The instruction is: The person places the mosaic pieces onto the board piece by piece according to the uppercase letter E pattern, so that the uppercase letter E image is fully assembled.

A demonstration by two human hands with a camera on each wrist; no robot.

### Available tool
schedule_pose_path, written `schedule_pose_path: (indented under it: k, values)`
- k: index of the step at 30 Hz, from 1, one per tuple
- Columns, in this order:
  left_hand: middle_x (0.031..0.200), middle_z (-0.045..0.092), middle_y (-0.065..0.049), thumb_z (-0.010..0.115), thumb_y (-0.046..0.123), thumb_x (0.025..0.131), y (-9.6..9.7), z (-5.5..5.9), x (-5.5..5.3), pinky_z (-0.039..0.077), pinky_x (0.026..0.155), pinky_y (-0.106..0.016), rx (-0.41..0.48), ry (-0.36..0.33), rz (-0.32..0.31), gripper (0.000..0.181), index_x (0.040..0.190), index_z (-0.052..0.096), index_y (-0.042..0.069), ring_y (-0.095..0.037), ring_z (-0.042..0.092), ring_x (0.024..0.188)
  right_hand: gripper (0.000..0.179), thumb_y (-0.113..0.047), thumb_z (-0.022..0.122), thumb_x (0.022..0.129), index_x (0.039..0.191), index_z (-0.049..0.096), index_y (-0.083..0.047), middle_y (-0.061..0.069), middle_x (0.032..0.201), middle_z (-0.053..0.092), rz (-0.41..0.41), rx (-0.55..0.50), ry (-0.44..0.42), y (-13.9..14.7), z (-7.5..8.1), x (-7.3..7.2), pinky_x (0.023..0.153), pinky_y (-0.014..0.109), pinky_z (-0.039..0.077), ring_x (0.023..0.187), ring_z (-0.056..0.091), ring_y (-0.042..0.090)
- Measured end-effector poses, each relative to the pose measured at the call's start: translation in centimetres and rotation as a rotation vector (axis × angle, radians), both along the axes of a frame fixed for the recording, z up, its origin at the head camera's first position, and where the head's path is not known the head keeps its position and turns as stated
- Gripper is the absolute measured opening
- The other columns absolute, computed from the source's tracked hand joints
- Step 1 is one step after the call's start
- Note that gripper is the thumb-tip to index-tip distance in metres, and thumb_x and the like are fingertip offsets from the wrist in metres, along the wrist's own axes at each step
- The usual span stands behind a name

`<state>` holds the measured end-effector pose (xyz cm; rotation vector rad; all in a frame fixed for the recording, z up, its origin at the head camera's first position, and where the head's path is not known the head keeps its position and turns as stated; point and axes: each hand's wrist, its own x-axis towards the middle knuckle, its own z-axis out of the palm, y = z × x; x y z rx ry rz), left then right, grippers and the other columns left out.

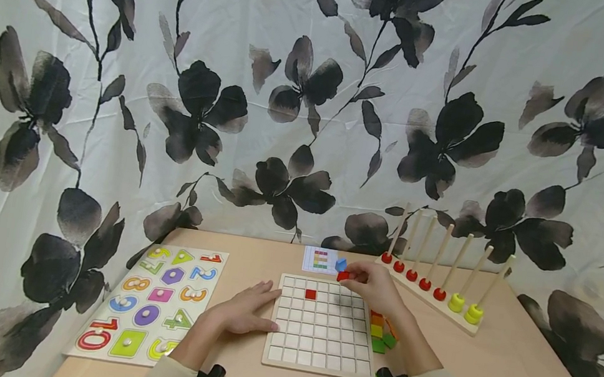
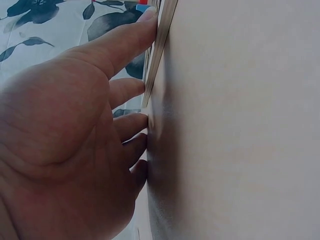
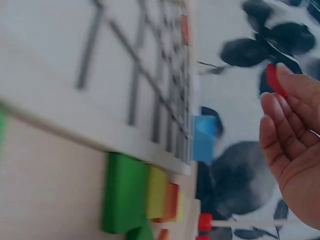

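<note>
My left hand (image 1: 243, 310) lies flat beside a white gridded board (image 1: 318, 370), fingers spread, its thumb touching the left edge. In the left wrist view, the thumb (image 2: 115, 50) reaches onto the board's side. Above the board's far right corner, my right hand (image 1: 380, 289) pinches a red block (image 1: 344, 276) between thumb and fingertips. The right wrist view shows this red block (image 3: 275, 80) clear of the board. Another red block (image 1: 310, 294) sits in a cell of the second row. Close behind the held block is a blue block (image 1: 340, 264).
Yellow (image 1: 377, 331), green (image 1: 378, 345) and orange blocks lie along the board's right side. A pattern card (image 1: 308, 265) lies behind the board. At left is a number-and-shape puzzle (image 1: 196, 260); at right, a peg rack (image 1: 448, 311) with red and yellow beads. Floral cloth hangs behind the table.
</note>
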<state>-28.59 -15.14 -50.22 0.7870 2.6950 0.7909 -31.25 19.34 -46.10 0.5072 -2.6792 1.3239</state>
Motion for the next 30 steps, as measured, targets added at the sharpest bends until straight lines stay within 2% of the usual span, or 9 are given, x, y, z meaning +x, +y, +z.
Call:
schedule_pose_path:
  k: [4, 9, 15, 20, 27, 30]
  values:
    - [0.170, 0.025, -0.024, 0.075, 0.049, 0.092, 0.0, 0.0, 0.0, 0.019, 0.128, -0.063, 0.004, -0.008, 0.003, 0.083, 0.158, 0.044, 0.009, -0.044, 0.018, 0.160, 0.025, -0.017, 0.083, 0.090, 0.112, 0.077, -0.008, 0.000, 0.091, 0.068, 0.060, 0.015, -0.005, -1.0, -1.3, -0.6, 0.070, 0.020, 0.055, 0.080, 0.060, 0.016]
    - [0.170, 0.026, -0.024, 0.075, 0.049, 0.093, 0.1, -0.1, 0.1, 0.019, 0.128, -0.063, 0.007, -0.008, -0.005, 0.083, 0.158, 0.044, 0.009, -0.044, 0.019, 0.160, 0.023, -0.014, 0.083, 0.089, 0.109, 0.076, -0.006, 0.000, 0.089, 0.068, 0.079, 0.038, -0.031, -1.8, -2.3, -1.1, 0.068, 0.021, 0.053, 0.078, 0.059, 0.015]
    - [0.170, 0.025, -0.024, 0.075, 0.049, 0.092, 0.1, 0.1, 0.1, 0.019, 0.128, -0.064, 0.009, -0.010, 0.000, 0.083, 0.158, 0.044, 0.009, -0.044, 0.018, 0.160, 0.022, -0.014, 0.084, 0.089, 0.108, 0.076, -0.007, 0.000, 0.088, 0.066, 0.100, 0.081, -0.075, -2.4, -2.6, -2.0, 0.067, 0.020, 0.052, 0.079, 0.058, 0.016]
    - [0.170, 0.025, -0.023, 0.074, 0.050, 0.093, 0.0, 0.0, 0.1, 0.019, 0.128, -0.064, 0.003, -0.012, 0.001, 0.084, 0.159, 0.043, 0.009, -0.044, 0.018, 0.160, 0.021, -0.015, 0.085, 0.088, 0.104, 0.076, -0.006, 0.000, 0.085, 0.066, 0.148, 0.118, -0.099, -2.6, -3.0, -2.7, 0.065, 0.020, 0.049, 0.077, 0.056, 0.015]
    - [0.170, 0.026, -0.023, 0.075, 0.050, 0.092, 0.0, 0.0, 0.2, 0.019, 0.128, -0.063, 0.006, -0.012, 0.005, 0.083, 0.158, 0.044, 0.010, -0.044, 0.019, 0.160, 0.020, -0.012, 0.083, 0.088, 0.104, 0.075, -0.002, 0.001, 0.086, 0.067, 0.189, 0.158, -0.105, -2.6, -3.1, -2.8, 0.066, 0.020, 0.049, 0.076, 0.056, 0.013]
    - [0.170, 0.026, -0.023, 0.075, 0.049, 0.092, 0.1, 0.0, 0.1, 0.019, 0.128, -0.064, 0.010, -0.013, 0.004, 0.083, 0.158, 0.044, 0.009, -0.044, 0.019, 0.159, 0.018, -0.011, 0.083, 0.089, 0.104, 0.076, -0.004, -0.001, 0.086, 0.067, 0.188, 0.167, -0.120, -2.7, -3.1, -2.8, 0.067, 0.020, 0.048, 0.077, 0.056, 0.014]
